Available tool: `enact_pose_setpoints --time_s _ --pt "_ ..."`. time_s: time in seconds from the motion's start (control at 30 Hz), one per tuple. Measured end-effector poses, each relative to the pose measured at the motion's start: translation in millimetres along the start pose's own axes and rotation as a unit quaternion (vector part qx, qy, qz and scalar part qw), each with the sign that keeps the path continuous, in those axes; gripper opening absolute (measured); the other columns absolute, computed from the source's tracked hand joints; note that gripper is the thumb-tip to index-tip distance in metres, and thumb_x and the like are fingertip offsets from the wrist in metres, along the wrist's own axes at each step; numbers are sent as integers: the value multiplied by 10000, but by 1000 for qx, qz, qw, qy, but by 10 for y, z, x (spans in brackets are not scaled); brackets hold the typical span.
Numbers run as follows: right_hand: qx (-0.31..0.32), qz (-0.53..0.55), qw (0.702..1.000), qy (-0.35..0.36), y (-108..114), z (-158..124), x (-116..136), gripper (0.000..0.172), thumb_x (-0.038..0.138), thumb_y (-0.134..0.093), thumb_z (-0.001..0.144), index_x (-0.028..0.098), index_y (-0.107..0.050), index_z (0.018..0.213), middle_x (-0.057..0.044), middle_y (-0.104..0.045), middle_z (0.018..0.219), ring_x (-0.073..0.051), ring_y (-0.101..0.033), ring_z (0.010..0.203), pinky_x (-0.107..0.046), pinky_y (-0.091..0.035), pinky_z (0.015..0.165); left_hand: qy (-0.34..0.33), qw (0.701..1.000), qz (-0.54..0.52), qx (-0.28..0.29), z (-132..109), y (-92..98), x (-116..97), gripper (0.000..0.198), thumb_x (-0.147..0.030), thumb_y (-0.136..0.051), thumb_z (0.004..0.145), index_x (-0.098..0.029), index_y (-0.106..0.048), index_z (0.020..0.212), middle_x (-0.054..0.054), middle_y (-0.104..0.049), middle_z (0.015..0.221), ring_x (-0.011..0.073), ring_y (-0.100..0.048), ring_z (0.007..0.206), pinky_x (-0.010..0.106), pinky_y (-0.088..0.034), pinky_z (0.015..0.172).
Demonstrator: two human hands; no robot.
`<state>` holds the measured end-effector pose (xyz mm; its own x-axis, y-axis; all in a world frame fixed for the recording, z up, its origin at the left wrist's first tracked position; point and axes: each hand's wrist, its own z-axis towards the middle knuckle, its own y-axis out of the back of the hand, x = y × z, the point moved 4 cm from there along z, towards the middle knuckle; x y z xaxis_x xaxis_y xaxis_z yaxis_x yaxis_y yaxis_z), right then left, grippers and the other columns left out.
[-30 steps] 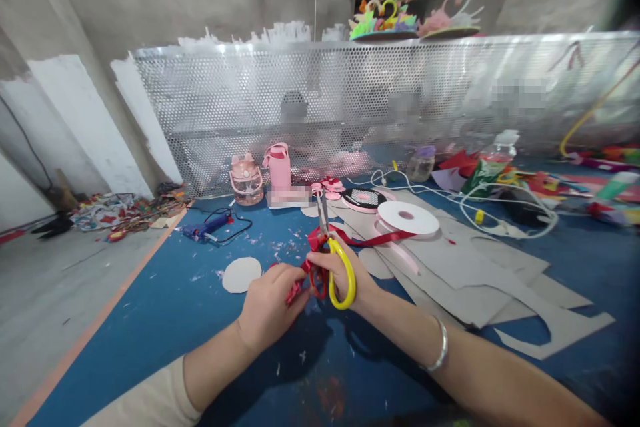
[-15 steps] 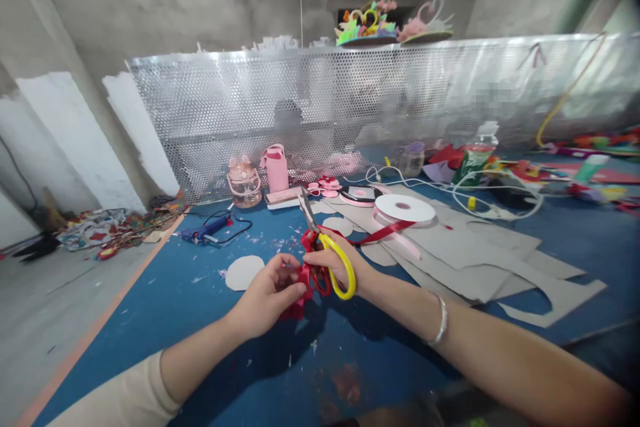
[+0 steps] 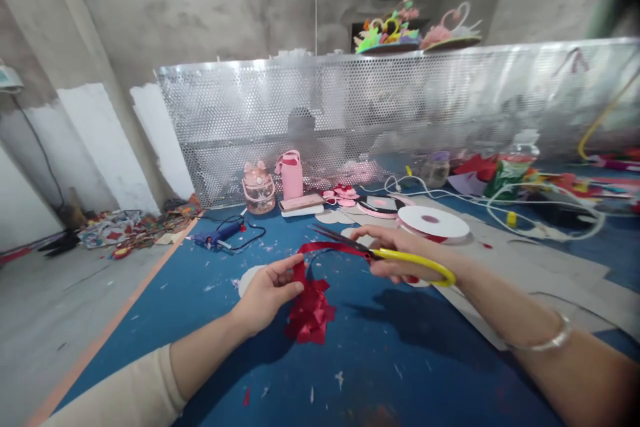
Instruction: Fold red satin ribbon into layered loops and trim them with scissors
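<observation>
My left hand (image 3: 265, 295) pinches a red ribbon (image 3: 299, 271) between thumb and fingers. Just below those fingertips is a bunch of folded red ribbon (image 3: 311, 313) with many pointed ends. From the pinch, the ribbon arches across to my right hand (image 3: 407, 247), whose fingers are closed on it as well as on a pair of scissors (image 3: 420, 260). The scissors have a yellow handle, and their dark blades point left, above the ribbon. A pale card disc (image 3: 249, 278) lies partly hidden behind my left hand.
A blue glue gun (image 3: 216, 236) with its cord lies at the left. Toward the back stand a pink clear bottle (image 3: 259, 192), a pink pouch (image 3: 291, 177) and a phone-like slab (image 3: 301, 205). Ribbon spools (image 3: 434, 222), grey card sheets (image 3: 545, 267) and a white cable (image 3: 493, 200) spread to the right.
My right hand has moved right, away from my left, drawing out a length of ribbon. The scissors swung from pointing up to pointing left. The bunched ribbon now shows below my left hand.
</observation>
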<state>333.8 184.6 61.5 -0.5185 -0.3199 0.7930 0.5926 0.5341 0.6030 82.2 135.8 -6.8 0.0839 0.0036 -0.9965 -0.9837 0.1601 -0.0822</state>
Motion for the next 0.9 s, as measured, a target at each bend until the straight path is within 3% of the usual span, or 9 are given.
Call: enact_pose_setpoints --time_s 0.13,0.2,0.3,0.47,0.67,0.9 --pt "77 -104 992 13 9 -48 -3 418 353 -668 738 212 -640 1131 -54 -673 971 -193 -638 801 -253 -501 667 18 1000 5 10 -13 -13 51 740 -312 -822 633 -164 -572 1313 29 -726 837 125 -617 684 265 -477 678" --pt "102 -146 984 -1 -1 -64 1 474 445 -692 705 199 -666 1110 -84 -677 1030 -243 -636 855 -282 -500 669 14 1000 9 2 -35 -23 40 727 -325 -817 641 -176 -576 1310 23 -718 821 125 -610 668 267 -474 662" --pt "146 -156 977 -21 -31 -81 11 557 558 -716 652 201 -674 1078 -77 -671 932 -234 -605 752 -269 -455 565 17 1000 4 5 -70 -56 23 741 -345 -821 632 -181 -575 1311 -3 -690 742 118 -590 621 259 -461 619" --pt "189 -116 975 12 -115 -73 49 586 666 -700 650 200 -648 1001 -29 -608 821 -170 -510 664 -240 -380 538 44 999 -10 23 -113 -121 35 743 -327 -826 617 -186 -581 1304 -41 -639 655 102 -553 570 245 -445 572" --pt "184 -122 974 41 -239 -20 72 677 771 -634 648 179 -659 976 -16 -581 789 -153 -472 651 -235 -357 539 54 995 -68 53 -127 -159 79 705 -284 -830 620 -196 -599 1280 21 -736 804 160 -662 689 290 -519 662" --pt "185 -138 972 53 -350 38 79 633 771 -612 676 169 -656 867 32 -464 666 -113 -346 584 -230 -257 506 60 992 -79 82 -119 -172 100 666 -263 -824 642 -200 -613 1270 48 -767 859 178 -704 721 281 -527 668"
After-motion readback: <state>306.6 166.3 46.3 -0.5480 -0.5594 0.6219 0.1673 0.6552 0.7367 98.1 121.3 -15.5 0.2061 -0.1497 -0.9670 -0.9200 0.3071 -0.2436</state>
